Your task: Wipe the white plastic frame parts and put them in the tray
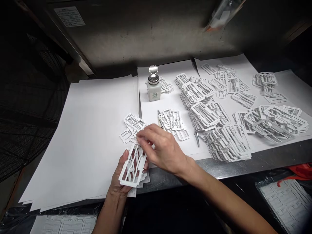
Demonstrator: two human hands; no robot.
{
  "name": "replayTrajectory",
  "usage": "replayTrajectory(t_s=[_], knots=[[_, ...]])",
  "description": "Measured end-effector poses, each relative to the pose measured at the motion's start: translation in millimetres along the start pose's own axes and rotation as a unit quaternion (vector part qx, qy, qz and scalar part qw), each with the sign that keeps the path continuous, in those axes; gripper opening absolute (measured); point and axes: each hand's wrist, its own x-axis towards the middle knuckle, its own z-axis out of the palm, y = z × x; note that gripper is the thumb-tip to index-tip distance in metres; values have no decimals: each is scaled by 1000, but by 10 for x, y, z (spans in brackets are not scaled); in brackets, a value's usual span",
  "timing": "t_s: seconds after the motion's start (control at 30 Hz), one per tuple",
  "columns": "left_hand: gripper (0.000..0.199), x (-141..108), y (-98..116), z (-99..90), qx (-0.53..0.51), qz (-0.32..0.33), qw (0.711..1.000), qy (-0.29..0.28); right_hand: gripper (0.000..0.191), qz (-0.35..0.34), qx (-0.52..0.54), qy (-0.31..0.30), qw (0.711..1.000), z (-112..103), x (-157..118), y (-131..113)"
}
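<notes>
A white plastic frame with thin inner bars (140,165) lies tilted in my left hand (117,183). The thumb runs along its left side and the fingertips show at its right; more white frames seem to lie beneath it. My right hand (167,149) reaches over from the right, thumb and fingers pinched together at the frame's far end. What sits between those fingertips is too small to make out. Just beyond the hands is a small loose pile of similar frames (134,123), partly covered by the right fingers. Another small pile (174,119) lies behind the right hand.
A pump bottle with its metal lid raised (154,91) stands at the back. Nail clippers (197,138) lie beside big stacks of frames (227,143) on the right. White paper sheets (97,130) cover the metal table. Bagged parts (287,201) sit below its front edge.
</notes>
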Motion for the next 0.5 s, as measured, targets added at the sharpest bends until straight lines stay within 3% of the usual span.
replayTrajectory(t_s=[0.1,0.23,0.4,0.5], knots=[[34,3,-4,11,9,-14,1000,-19,16,13,23,13,1000,-33,-11,-11],[32,12,-7,22,11,-14,1000,-13,15,-2,30,-35,999,-19,-6,-2],[34,21,-1,39,9,-11,998,-56,15,65,-21,14,998,-81,-4,15],[34,27,2,44,8,-21,999,-28,13,47,23,2,999,-91,-47,-61]])
